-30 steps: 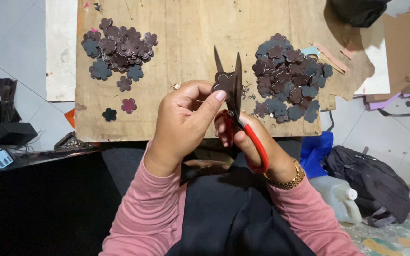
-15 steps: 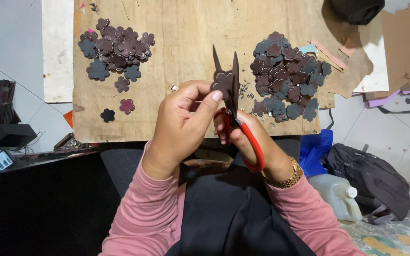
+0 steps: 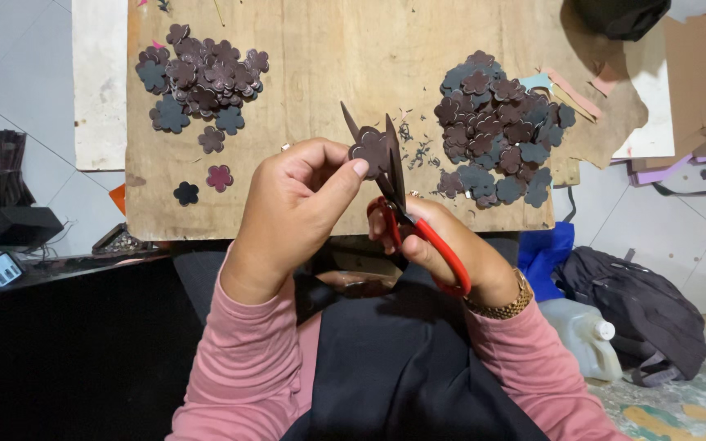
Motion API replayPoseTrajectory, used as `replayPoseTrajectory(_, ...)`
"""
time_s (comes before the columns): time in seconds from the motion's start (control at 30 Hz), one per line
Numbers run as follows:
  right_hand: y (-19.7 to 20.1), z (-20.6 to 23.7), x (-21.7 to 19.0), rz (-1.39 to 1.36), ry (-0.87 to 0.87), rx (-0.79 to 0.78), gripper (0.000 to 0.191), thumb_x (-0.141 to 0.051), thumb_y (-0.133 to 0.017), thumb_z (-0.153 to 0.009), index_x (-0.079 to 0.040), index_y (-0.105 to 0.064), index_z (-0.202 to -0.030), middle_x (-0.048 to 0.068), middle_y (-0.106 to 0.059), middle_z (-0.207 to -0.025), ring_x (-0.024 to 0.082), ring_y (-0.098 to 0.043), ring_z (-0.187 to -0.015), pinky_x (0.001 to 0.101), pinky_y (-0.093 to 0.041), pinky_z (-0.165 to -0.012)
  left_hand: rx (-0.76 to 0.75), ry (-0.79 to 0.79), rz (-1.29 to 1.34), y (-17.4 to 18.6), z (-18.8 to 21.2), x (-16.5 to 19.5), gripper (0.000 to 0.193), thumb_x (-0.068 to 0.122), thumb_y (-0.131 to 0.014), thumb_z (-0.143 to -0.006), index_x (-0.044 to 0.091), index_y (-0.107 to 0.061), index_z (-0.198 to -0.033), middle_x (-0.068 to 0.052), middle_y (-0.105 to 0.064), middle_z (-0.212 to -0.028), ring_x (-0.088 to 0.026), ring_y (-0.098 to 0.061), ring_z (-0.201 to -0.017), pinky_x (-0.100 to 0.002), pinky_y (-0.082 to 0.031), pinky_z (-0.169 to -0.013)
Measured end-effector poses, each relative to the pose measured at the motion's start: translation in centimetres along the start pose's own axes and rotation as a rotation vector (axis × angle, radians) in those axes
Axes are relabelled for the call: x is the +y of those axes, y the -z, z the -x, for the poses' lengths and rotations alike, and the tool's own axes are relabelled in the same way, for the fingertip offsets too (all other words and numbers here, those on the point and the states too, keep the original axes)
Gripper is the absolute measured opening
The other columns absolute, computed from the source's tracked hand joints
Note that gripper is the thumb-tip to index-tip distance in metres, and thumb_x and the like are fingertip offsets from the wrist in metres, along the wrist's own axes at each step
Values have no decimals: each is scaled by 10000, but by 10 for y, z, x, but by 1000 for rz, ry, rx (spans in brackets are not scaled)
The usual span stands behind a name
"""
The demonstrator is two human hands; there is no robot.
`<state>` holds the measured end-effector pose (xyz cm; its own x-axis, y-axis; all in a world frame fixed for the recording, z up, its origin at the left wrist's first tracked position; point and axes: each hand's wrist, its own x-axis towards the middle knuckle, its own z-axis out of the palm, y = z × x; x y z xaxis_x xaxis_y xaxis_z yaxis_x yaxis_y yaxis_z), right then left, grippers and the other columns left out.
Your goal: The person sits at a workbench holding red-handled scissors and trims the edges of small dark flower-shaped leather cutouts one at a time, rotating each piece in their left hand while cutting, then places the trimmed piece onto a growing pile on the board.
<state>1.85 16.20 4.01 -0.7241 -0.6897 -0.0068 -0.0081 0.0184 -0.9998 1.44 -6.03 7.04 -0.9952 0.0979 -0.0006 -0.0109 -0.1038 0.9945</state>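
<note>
Scissors [image 3: 394, 192] upright, tips seemingly away.

Even overhead lighting, sharp focus across the frame.
The wooden surface [image 3: 320, 98] is brightly and evenly lit with no glare; soft shadows fall beneath the left hand [image 3: 288, 212]; the near-left corner is dim, and edges show slight wide-angle bending.

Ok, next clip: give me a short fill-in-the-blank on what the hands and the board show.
1. The left hand pinches a dark ____-shaped cutout.
2. The right hand holds scissors with ____ handles.
3. The scissor blades stand ____ around the cutout.
4. Two piles of cutouts lie on a ____ board.

Missing words: flower; red; open; wooden
</note>
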Motion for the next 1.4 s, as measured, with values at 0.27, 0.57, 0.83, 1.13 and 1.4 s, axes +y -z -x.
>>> replayPoseTrajectory(0.27, 3, -1, 1, 51, 12, -8, 783, -764, -545, -948, -8, -587, -1148, 11, -582, -938, 107, -559, -851, 262, -494, -748, -16, -19, -73, 1, -1, 4, 114, 92, -709, -980, -20, -714, -958, 44, -654, -797, 3, -538, -715, -173, -440, -597)
replayPoseTrajectory(0.57, 6, 0, 3, 108, 4, 11, 759, -789, -537, -936, -40, -586, -1049, 5, -570, -910, 104, -533, -835, 253, -475, -732, -10, -40, -108, -1, -2, 5, 105, 85, -715, -970, -17, -719, -948, 37, -671, -793, -1, -555, -707, -176, -451, -589)
replayPoseTrajectory(0.83, 7, 1, 6, 72, -36, 36, 755, -805, -551, -912, -52, -576, -967, -1, -560, -863, 92, -509, -804, 243, -451, -708, -9, -35, -116, -2, -3, 4, 110, 90, -714, -975, -16, -720, -946, 42, -657, -779, 0, -541, -696, -177, -438, -579)
replayPoseTrajectory(1.13, 1, 0, 11, 47, -74, 99, 790, -824, -556, -874, -42, -588, -977, -10, -573, -831, 82, -527, -750, 237, -458, -666, 3, -13, -90, -3, -2, 0, 115, 93, -711, -987, -16, -719, -950, 53, -613, -750, -2, -495, -669, -180, -399, -565)
replayPoseTrajectory(1.4, -2, -3, 13, 73, 7, 97, 840, -831, -514, -903, -23, -561, -1125, -18, -542, -884, 79, -515, -788, 234, -455, -694, -13, -78, -86, -6, -4, -6, 93, 78, -712, -973, -14, -719, -966, 19, -682, -855, -13, -578, -739, -178, -476, -633)
